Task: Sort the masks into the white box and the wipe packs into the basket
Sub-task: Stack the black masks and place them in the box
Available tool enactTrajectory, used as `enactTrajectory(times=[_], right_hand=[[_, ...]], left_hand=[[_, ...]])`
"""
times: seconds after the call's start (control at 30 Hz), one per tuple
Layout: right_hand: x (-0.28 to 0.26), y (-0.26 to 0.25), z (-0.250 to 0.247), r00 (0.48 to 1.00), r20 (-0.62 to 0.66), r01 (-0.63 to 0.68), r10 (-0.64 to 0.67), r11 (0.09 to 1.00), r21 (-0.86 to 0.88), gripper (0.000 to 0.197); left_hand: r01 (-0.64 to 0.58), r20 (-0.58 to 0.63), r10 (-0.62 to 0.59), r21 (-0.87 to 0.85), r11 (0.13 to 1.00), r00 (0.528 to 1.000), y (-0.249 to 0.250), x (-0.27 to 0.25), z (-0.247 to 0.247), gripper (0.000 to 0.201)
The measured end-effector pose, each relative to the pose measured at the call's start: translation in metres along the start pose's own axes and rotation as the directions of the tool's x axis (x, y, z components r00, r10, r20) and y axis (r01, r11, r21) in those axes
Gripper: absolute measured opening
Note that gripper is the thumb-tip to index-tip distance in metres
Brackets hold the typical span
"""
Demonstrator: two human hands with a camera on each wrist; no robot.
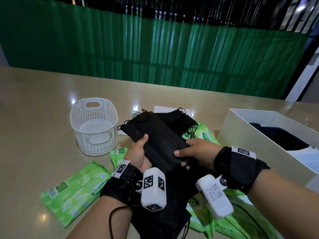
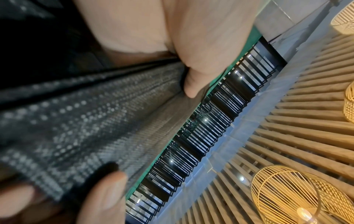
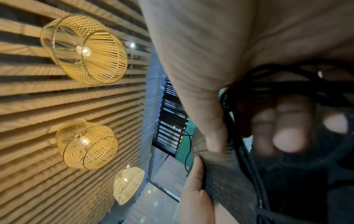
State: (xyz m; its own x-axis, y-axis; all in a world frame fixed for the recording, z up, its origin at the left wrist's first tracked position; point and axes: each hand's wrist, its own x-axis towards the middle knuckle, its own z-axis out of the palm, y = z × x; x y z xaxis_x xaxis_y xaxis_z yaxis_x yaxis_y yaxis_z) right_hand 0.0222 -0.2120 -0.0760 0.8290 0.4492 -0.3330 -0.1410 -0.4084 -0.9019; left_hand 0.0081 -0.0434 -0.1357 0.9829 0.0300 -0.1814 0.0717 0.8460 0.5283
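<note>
Both hands hold one stack of black masks (image 1: 155,135) above the table. My left hand (image 1: 138,152) grips its near left edge, thumb on top. My right hand (image 1: 191,152) grips the near right end, fingers curled under. The stack's pleated fabric (image 2: 86,128) fills the left wrist view, and its black ear loops (image 3: 249,151) hang by my right fingers. More black masks (image 1: 179,118) lie behind, and others (image 1: 160,219) lie under my wrists. Green wipe packs lie at the left (image 1: 76,190), at the centre right (image 1: 205,135) and near my right wrist (image 1: 224,225). The white basket (image 1: 94,125) stands empty at left. The white box (image 1: 269,125) is at right.
The beige table (image 1: 34,118) runs back to a green curtain (image 1: 155,49). A small green pack (image 1: 119,152) lies by the basket's foot. White paper (image 1: 165,109) sticks out behind the mask pile. A dark item lies inside the white box.
</note>
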Motion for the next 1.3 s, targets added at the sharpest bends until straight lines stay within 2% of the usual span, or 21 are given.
enactTrajectory(times=[0.1,0.23,0.33,0.43,0.5,0.63,0.73,0.8,0.83,0.9,0.97,1.03,1.1,1.2,1.3], right_hand=[[0.003,0.004,-0.012,0.986,-0.159,0.066,-0.042,0.987,0.147,0.004],[0.002,0.012,-0.033,0.926,-0.377,0.136,0.002,0.931,0.339,0.016],[0.001,0.023,-0.040,0.876,-0.480,0.137,0.039,0.936,0.325,0.031],[-0.002,0.031,-0.039,0.884,-0.463,0.115,0.064,0.931,0.347,0.024],[-0.004,0.036,-0.041,0.883,-0.462,0.090,0.078,0.940,0.330,0.020],[-0.008,0.035,-0.046,0.836,-0.544,0.097,0.070,0.957,0.272,0.007],[-0.013,0.027,-0.051,0.808,-0.589,0.137,0.016,0.967,0.215,0.012],[-0.014,0.024,-0.054,0.793,-0.608,0.137,-0.034,0.983,0.124,0.017],[-0.014,0.024,-0.055,0.791,-0.609,0.132,-0.056,0.988,0.080,0.013],[-0.012,0.024,-0.055,0.793,-0.604,0.100,-0.079,0.995,0.002,0.005],[-0.012,0.023,-0.055,0.805,-0.588,0.073,-0.078,0.997,-0.033,0.015],[-0.012,0.022,-0.055,0.816,-0.573,0.069,-0.076,0.997,-0.034,0.016],[-0.012,0.019,-0.057,0.822,-0.566,0.074,-0.060,0.997,0.001,0.010],[-0.014,0.014,-0.063,0.843,-0.537,0.099,-0.027,0.989,0.106,0.024],[-0.020,0.006,-0.069,0.881,-0.473,0.133,-0.021,0.970,0.205,0.024]], left_hand=[[-0.088,0.080,0.087,0.015,0.996,0.993,0.000,-0.006,0.004,0.025],[-0.238,0.012,0.238,0.088,0.967,0.971,-0.001,-0.001,0.000,0.039],[-0.277,-0.042,0.288,0.164,0.947,0.957,-0.002,0.001,-0.001,0.030],[-0.272,-0.128,0.299,0.192,0.943,0.946,-0.001,0.003,-0.003,0.016],[-0.265,-0.180,0.298,0.185,0.946,0.937,0.001,0.007,-0.006,0.017],[-0.268,-0.176,0.280,0.085,0.960,0.944,0.004,0.010,-0.008,0.033],[-0.248,-0.140,0.242,-0.025,0.968,0.960,0.008,0.008,-0.006,0.033],[-0.257,-0.144,0.250,-0.033,0.966,0.957,0.010,0.005,-0.004,0.032],[-0.267,-0.147,0.259,-0.033,0.963,0.954,0.011,0.003,-0.002,0.031],[-0.277,-0.128,0.269,-0.054,0.959,0.955,0.013,-0.002,0.000,0.028],[-0.259,-0.082,0.252,-0.091,0.962,0.964,0.016,-0.006,0.001,0.022],[-0.229,-0.026,0.228,-0.105,0.968,0.973,0.019,-0.009,0.001,0.021],[-0.223,-0.004,0.224,-0.072,0.972,0.975,0.021,-0.010,0.000,0.020],[-0.228,-0.035,0.227,-0.007,0.974,0.973,0.022,-0.007,-0.003,0.020],[-0.222,-0.089,0.222,0.016,0.975,0.971,0.023,-0.004,-0.006,0.024]])
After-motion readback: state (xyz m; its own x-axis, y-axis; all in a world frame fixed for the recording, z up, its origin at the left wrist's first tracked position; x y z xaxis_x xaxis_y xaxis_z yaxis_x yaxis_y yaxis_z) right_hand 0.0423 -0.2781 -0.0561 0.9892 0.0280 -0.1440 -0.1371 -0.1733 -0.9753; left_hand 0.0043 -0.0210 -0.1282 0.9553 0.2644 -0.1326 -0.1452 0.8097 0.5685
